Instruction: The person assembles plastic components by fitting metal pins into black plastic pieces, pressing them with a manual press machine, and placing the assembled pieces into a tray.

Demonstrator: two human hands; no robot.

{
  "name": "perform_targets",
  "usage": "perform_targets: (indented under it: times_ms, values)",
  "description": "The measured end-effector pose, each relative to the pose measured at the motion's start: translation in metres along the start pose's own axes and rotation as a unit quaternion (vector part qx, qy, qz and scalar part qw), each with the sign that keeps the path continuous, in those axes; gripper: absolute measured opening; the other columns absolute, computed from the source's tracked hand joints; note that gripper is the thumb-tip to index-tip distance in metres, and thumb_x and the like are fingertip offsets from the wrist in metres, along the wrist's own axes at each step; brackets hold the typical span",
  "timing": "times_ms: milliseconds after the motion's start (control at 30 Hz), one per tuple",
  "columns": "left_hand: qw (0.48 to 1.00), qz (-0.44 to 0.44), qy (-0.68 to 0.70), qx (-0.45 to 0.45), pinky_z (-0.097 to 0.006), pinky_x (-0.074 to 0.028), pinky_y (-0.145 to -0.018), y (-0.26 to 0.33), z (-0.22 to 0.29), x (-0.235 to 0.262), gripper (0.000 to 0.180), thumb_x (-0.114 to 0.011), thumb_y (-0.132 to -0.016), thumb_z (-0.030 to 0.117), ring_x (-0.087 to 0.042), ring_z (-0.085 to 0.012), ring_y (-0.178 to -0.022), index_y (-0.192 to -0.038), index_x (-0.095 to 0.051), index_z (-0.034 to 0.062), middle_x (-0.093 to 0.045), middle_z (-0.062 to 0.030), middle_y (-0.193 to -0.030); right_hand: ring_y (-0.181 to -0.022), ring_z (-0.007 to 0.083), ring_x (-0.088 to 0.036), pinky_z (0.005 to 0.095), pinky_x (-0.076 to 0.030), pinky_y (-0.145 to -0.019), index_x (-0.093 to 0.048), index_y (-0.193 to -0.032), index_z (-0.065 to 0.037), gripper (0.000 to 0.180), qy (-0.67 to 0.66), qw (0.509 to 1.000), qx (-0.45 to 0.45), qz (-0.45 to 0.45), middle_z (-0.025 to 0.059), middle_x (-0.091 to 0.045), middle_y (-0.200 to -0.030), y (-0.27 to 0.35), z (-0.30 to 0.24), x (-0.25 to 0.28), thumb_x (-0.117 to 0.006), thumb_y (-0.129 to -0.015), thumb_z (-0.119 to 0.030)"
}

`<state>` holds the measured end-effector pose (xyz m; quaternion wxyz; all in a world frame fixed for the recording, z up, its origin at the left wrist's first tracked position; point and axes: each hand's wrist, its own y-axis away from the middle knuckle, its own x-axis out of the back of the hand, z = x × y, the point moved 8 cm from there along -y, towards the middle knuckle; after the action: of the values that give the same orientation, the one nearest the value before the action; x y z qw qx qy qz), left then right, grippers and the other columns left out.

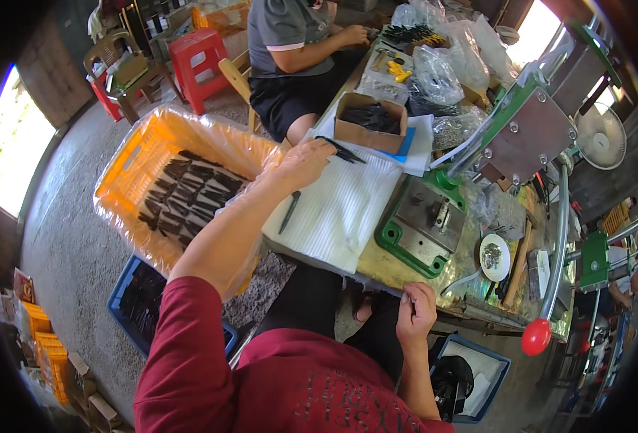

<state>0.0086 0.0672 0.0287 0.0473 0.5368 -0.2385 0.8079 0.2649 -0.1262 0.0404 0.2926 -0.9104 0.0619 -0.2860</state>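
Note:
My left hand (306, 164) reaches across the yellow crate to the table, its fingers closed on slim dark pointed pieces (346, 153) at the far edge of a white ribbed foam sheet (337, 209). Another thin dark piece (289, 212) lies on the sheet's left side. Just behind stands a cardboard box (364, 137) of black pieces. Near the table's front edge, my right hand (416, 310) is closed with thumb and fingers pinched; what it holds, if anything, cannot be made out. Beyond it is a green-framed hand press (424, 224) with a metal block.
A plastic-lined yellow crate (135, 169) holds rows of dark pieces. Right of the press are a white dish (494, 257) of small metal parts and a lever with a red knob (536, 337). A co-worker (290, 58) sits across. Blue bins (120, 299) stand on the floor.

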Motion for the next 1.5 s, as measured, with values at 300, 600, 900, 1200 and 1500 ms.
perform_targets:
  times_ms: [300, 600, 900, 1200, 1500]
  values:
    - [0.998, -0.001, -0.067, -0.018, -0.039, -0.04, -0.074, -0.042, -0.022, -0.062, 0.025, -0.046, -0.073, 0.006, -0.045, -0.0243, -0.093, -0.098, -0.051, 0.0091, -0.048, -0.0053, -0.097, -0.074, 0.0231, -0.052, 0.0272, -0.041, -0.066, -0.053, -0.078, 0.003, 0.01, -0.004, 1.0, -0.009, -0.016, 0.0134, -0.052, -0.08, -0.01, 0.009, -0.005, -0.05, -0.07, 0.006]
    - [0.99, -0.068, -0.125, 0.006, -0.043, -0.036, -0.075, -0.05, -0.021, -0.065, 0.025, -0.055, -0.074, 0.018, -0.042, -0.0238, -0.096, -0.097, -0.048, 0.0088, -0.042, -0.0074, -0.096, -0.073, 0.0259, -0.051, 0.0301, -0.042, -0.065, -0.054, -0.077, 0.002, 0.011, -0.005, 1.0, -0.01, -0.029, 0.0135, -0.052, -0.078, -0.01, 0.013, -0.015, -0.052, -0.067, 0.006]
    - [0.984, -0.094, -0.144, -0.053, -0.041, -0.034, -0.072, -0.044, -0.004, -0.06, 0.019, -0.052, -0.075, 0.019, -0.045, -0.0226, -0.093, -0.091, -0.049, 0.009, -0.047, -0.0056, -0.092, -0.073, 0.0267, -0.051, 0.0306, -0.042, -0.064, -0.054, -0.077, 0.002, 0.012, -0.008, 0.999, -0.017, -0.03, 0.0137, -0.053, -0.078, -0.008, 0.02, -0.016, -0.053, -0.066, 0.006]
    - [0.997, -0.024, -0.058, -0.054, -0.037, -0.038, -0.073, -0.039, -0.011, -0.052, 0.013, -0.056, -0.071, 0.016, -0.05, -0.0268, -0.085, -0.08, -0.056, 0.0068, -0.055, -0.0099, -0.081, -0.075, 0.0298, -0.05, 0.0342, -0.042, -0.065, -0.054, -0.077, 0.001, 0.015, -0.027, 0.999, -0.009, -0.021, 0.0137, -0.052, -0.079, -0.004, 0.023, -0.017, -0.054, -0.063, 0.004]
    - [0.995, -0.008, -0.057, -0.077, -0.036, -0.04, -0.072, -0.034, 0.0, -0.046, 0.015, -0.054, -0.071, 0.008, -0.052, -0.0301, -0.081, -0.085, -0.056, 0.0014, -0.056, -0.0142, -0.084, -0.078, 0.0282, -0.05, 0.0338, -0.042, -0.068, -0.054, -0.081, 0.0, 0.018, -0.034, 0.999, -0.001, 0.014, 0.012, -0.052, -0.081, 0.005, 0.026, -0.009, -0.054, -0.063, 0.003]
